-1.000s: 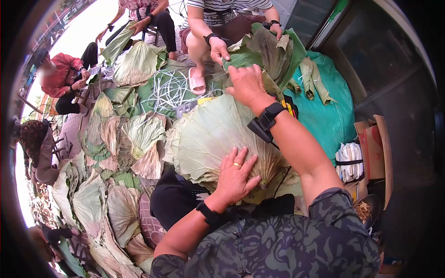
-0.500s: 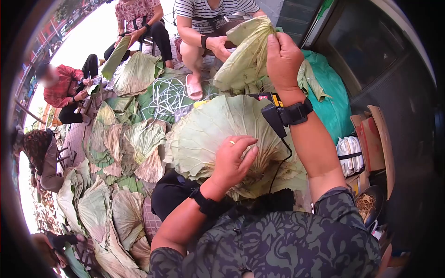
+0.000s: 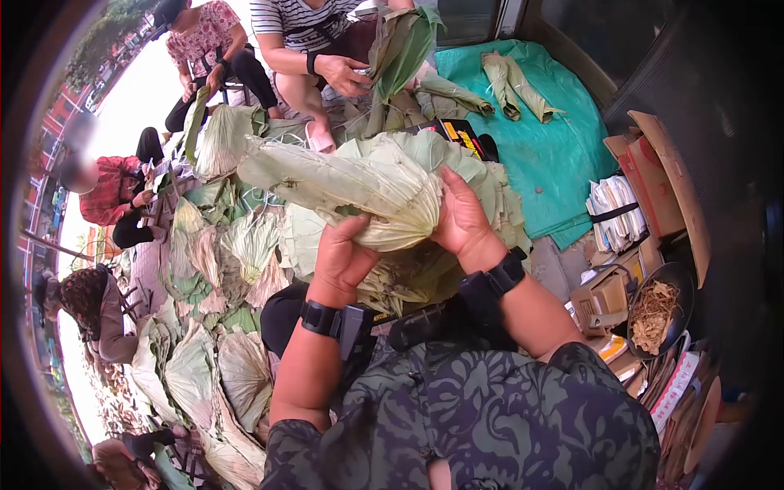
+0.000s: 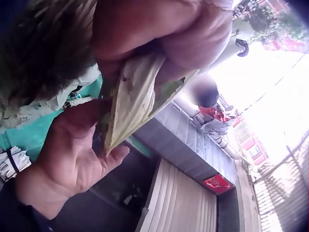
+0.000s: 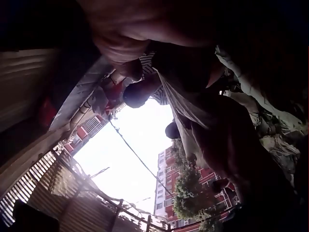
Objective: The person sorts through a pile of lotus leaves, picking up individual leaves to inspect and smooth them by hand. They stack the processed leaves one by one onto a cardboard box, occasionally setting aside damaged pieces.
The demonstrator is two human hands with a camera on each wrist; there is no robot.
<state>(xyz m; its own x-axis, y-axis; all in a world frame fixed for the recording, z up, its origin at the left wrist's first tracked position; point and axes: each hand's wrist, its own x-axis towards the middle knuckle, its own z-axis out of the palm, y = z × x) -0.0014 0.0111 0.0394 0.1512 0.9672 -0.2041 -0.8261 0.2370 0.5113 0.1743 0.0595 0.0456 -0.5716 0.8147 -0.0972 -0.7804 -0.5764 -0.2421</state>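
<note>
A pale green, dried lotus leaf [image 3: 351, 184], folded into a long fan, is held over the lap by both hands. My left hand [image 3: 343, 261] grips its lower edge, thumb on top and the other fingers hidden beneath. At the gathered stem end, my right hand [image 3: 465, 216] holds the leaf between thumb and fingers. In the left wrist view the folded leaf [image 4: 137, 92] spans the gap between the two hands. Below it lies a stack of flattened lotus leaves [image 3: 502, 204], partly covered by the held one. The right wrist view is dark.
A person in a striped shirt [image 3: 302, 28] handles another leaf opposite. Rolled leaves [image 3: 510, 86] lie on a green tarp [image 3: 563, 163] at the right. Cardboard boxes [image 3: 657, 196] and a pan of dry scraps [image 3: 657, 318] stand nearby. Leaf piles [image 3: 192, 367] spread along the left.
The right hand has come back from the person opposite with a leaf, now folded lengthwise. My left hand has lifted off the stack and grips that leaf too. The head view has turned right.
</note>
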